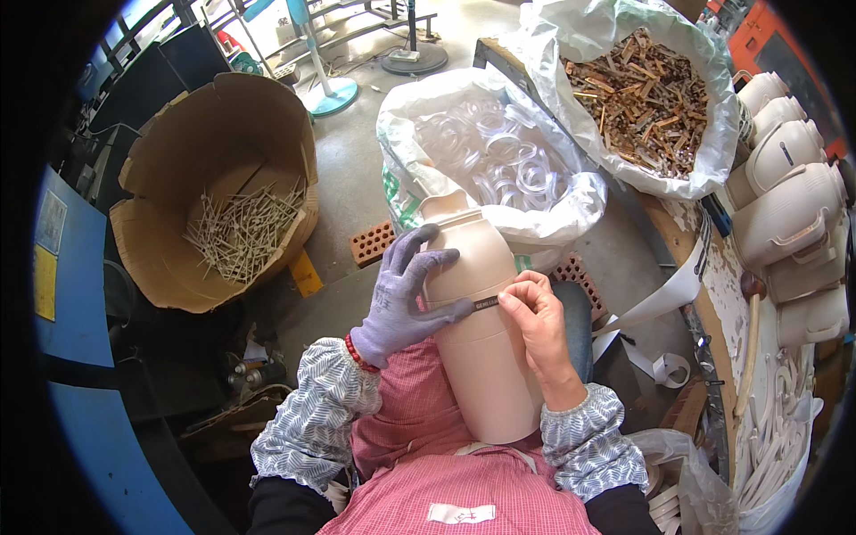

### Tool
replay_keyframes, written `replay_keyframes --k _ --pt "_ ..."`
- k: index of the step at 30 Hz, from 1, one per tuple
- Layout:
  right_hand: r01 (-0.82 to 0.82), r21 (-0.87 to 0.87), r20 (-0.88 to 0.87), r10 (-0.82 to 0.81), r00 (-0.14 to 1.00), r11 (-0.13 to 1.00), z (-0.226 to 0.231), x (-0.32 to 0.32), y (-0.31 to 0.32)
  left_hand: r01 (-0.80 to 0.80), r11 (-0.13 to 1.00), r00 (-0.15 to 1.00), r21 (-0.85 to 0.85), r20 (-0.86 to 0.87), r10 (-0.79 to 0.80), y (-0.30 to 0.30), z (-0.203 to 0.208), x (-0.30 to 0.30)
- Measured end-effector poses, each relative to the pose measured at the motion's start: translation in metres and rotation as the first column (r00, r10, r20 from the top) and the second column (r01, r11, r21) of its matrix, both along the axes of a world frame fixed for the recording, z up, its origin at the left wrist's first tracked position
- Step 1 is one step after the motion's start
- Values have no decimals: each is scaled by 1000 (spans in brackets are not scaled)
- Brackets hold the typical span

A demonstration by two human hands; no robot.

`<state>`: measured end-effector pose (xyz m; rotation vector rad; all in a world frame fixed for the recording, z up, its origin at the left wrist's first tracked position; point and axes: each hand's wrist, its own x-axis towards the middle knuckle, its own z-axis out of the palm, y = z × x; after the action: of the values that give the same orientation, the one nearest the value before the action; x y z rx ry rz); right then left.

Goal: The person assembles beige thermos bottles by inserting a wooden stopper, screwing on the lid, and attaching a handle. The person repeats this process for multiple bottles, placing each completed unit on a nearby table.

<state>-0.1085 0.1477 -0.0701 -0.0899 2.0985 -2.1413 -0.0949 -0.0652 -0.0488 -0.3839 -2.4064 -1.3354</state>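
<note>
We see a tall beige plastic jug body (481,330) resting lengthwise on the person's lap over a pink checked apron (419,419), its neck pointing away from the body. The left hand (401,299), in a grey knit glove, wraps the jug's left flank: its fingers (426,260) are spread apart and curled over the shoulder of the jug, while the thumb presses across the front wall toward the middle. The bare right hand (538,321) lies against the jug's right flank, fingers together, their tips pinching a small dark strip (486,304) that sits on the jug's front, between the gloved thumb tip and the right fingertips. So the jug lies clamped between both hands, with the strip just at the meeting of the two.

Beyond the jug, on the floor, stands a white sack of clear plastic rings (499,156), and beside it a second sack of brown metal pieces (642,98). To the left an open cardboard box (218,187) holds thin pale sticks. Along the right edge of the worktop (713,312) lie more beige jug bodies (789,209).
</note>
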Motion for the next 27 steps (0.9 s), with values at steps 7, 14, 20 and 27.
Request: replay_keyframes --k 7,14,20,27 --pt "180 347 -342 -54 938 921 2 7 -15 -106 936 920 336 390 -36 -26 36 -65" --pt "147 -35 -73 -149 986 988 -33 -11 14 -93 968 833 233 551 -53 -7 40 -89" --pt "-113 -586 298 343 891 803 6 2 33 -146 989 984 -27 -107 142 -69 99 12" --pt "-391 -163 -613 217 759 906 61 43 -38 -411 912 893 -12 -208 399 -91 209 101"
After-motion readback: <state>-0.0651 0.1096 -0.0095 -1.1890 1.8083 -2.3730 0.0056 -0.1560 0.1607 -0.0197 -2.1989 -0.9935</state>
